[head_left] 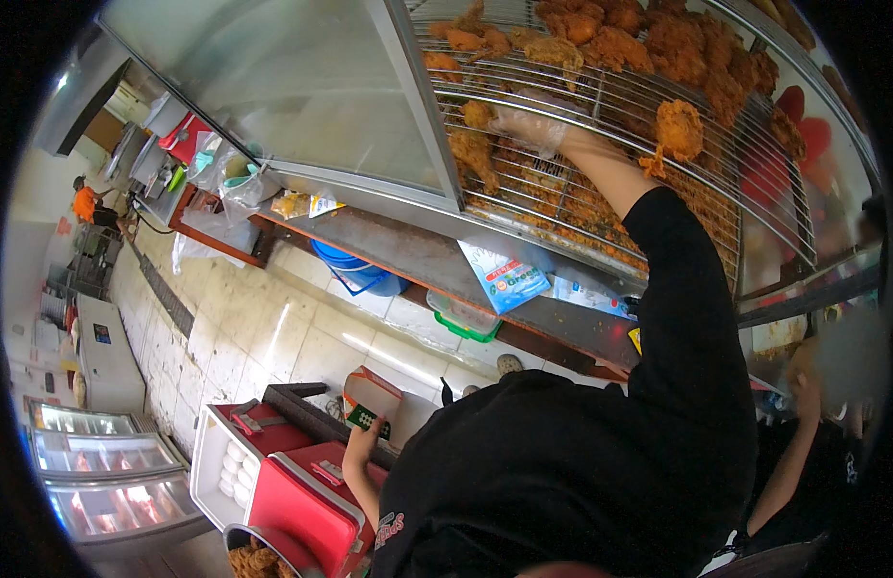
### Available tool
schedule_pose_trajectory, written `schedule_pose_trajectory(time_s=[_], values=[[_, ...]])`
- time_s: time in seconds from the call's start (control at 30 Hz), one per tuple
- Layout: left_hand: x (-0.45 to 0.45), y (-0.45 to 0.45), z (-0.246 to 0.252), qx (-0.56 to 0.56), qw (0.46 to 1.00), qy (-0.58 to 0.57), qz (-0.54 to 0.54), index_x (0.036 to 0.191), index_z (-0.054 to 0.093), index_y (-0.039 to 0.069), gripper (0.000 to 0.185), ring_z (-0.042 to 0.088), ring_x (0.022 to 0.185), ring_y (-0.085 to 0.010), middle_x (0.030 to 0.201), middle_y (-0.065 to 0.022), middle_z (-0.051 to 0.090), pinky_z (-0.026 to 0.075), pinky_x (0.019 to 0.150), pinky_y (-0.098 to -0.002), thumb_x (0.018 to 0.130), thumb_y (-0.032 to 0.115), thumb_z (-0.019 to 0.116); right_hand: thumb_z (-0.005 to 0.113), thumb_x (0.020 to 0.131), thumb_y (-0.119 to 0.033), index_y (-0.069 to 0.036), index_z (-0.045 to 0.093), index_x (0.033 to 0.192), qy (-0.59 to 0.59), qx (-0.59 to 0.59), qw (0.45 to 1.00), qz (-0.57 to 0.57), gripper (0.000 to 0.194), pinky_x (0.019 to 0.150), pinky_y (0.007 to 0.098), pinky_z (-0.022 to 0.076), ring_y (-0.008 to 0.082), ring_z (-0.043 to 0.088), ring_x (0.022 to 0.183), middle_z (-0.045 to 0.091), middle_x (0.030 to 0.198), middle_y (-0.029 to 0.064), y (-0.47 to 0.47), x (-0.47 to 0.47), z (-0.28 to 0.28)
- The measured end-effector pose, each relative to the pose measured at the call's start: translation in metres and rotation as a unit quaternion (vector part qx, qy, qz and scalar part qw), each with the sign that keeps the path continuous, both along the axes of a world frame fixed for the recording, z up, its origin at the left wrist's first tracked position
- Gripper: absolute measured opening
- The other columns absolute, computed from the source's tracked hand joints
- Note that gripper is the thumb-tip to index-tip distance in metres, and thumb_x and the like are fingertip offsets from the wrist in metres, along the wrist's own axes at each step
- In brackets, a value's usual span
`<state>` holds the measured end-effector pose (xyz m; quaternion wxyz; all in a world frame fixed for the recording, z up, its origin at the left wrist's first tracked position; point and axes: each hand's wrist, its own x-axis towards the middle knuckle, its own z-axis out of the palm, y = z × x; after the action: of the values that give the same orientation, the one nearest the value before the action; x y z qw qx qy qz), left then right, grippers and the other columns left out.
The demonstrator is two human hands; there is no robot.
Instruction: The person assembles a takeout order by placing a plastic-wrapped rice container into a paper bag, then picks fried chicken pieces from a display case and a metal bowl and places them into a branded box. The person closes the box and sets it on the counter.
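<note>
My left hand [365,437] grips the edge of an open paper food box [372,397], which has a white inside and orange and green printing. My right arm reaches into a glass display cabinet. There my right hand [529,124], in a clear plastic glove, is below the upper wire rack [598,101], partly hidden by its wires. Its fingers are beside a piece of fried chicken [478,114] on the lower wire rack [522,184]; whether they grip it is unclear. More fried chicken [677,50] is heaped on the upper rack, and a single piece [679,131] lies near its front.
A sliding glass door [294,94] borders the cabinet opening. Printed pouches [502,274] lie on the ledge [388,238] below. Red cool boxes [309,498] and a metal pot of fried food [262,556] are at lower left. Another person's arm [786,462] is at right.
</note>
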<state>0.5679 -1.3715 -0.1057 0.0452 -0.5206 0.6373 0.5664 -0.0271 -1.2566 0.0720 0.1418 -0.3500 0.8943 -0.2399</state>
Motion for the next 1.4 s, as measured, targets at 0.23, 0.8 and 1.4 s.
schedule_pose_trajectory(time_s=[0.23, 0.8, 1.4], values=[[0.013, 0.003, -0.012, -0.02, 0.998, 0.058, -0.019, 0.112, 0.06, -0.002, 0.035, 0.061, 0.088, -0.0181, 0.099, -0.0064, 0.067, 0.047, 0.079, -0.033, 0.09, 0.025, 0.062, 0.065, 0.084, -0.038, -0.003, 0.058, 0.114, 0.02, 0.006, 1.0, -0.001, 0.046, 0.089, 0.0422, 0.0509, 0.0273, 0.061, 0.099, 0.061, 0.109, 0.0189, -0.008, -0.002, -0.002], [0.016, 0.001, -0.026, 0.015, 0.999, 0.029, -0.005, 0.109, 0.06, 0.0, 0.031, 0.061, 0.07, -0.0161, 0.089, -0.0053, 0.065, 0.047, 0.055, -0.0315, 0.092, 0.026, 0.062, 0.073, 0.08, -0.029, -0.007, 0.056, 0.116, 0.012, 0.016, 0.999, -0.034, 0.045, 0.088, 0.0402, 0.0531, 0.0274, 0.062, 0.102, 0.062, 0.115, 0.0179, 0.007, 0.003, 0.009], [-0.034, -0.013, -0.004, -0.082, 0.986, 0.028, -0.143, 0.115, 0.059, -0.001, 0.038, 0.061, 0.096, -0.0207, 0.103, -0.0094, 0.067, 0.046, 0.084, -0.0348, 0.095, 0.031, 0.057, 0.051, 0.082, 0.008, -0.003, 0.049, 0.113, -0.599, -0.437, 0.67, 0.024, 0.033, 0.08, 0.0436, 0.0601, 0.0331, 0.067, 0.089, 0.058, 0.099, 0.0215, 0.076, 0.173, 0.107]])
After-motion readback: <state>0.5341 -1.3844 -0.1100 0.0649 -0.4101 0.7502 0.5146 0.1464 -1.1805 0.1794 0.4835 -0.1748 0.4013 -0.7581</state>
